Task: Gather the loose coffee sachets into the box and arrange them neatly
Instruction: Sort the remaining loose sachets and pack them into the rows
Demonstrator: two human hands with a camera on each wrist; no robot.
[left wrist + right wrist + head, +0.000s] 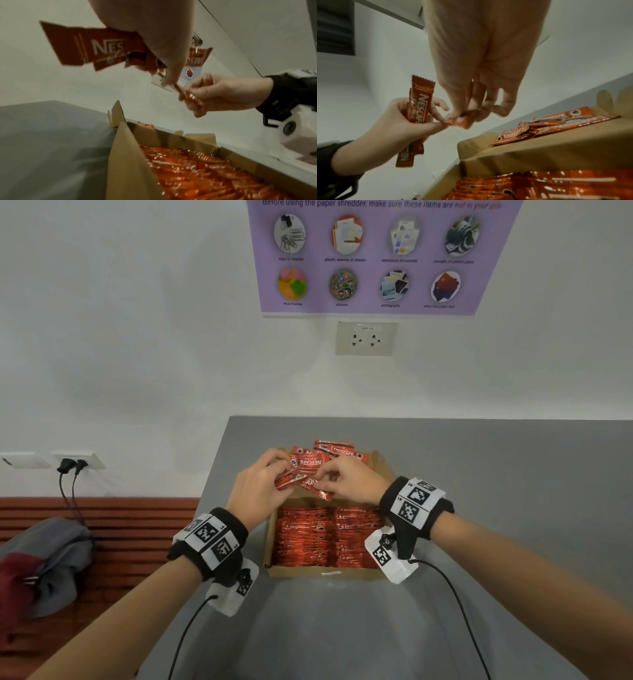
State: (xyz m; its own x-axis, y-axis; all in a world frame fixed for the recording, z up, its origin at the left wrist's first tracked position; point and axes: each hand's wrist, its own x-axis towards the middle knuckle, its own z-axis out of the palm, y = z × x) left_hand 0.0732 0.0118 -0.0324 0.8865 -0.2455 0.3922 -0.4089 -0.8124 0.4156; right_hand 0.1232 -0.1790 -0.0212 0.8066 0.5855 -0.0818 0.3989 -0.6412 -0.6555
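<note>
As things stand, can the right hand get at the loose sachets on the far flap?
Probably yes: the right hand hovers just before the loose sachets with nothing between, but it already pinches a sachet.

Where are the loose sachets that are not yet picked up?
In the head view, the loose sachets lie in a small pile on the far flap of the box, just behind both hands and beyond the packed rows.

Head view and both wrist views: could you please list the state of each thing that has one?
Box: open, flaps out, two neat sachet rows inside.
Loose sachets: piled on the far flap.
Left hand: holds several sachets.
Right hand: pinches one sachet.
Wall socket: two plugs in.
</note>
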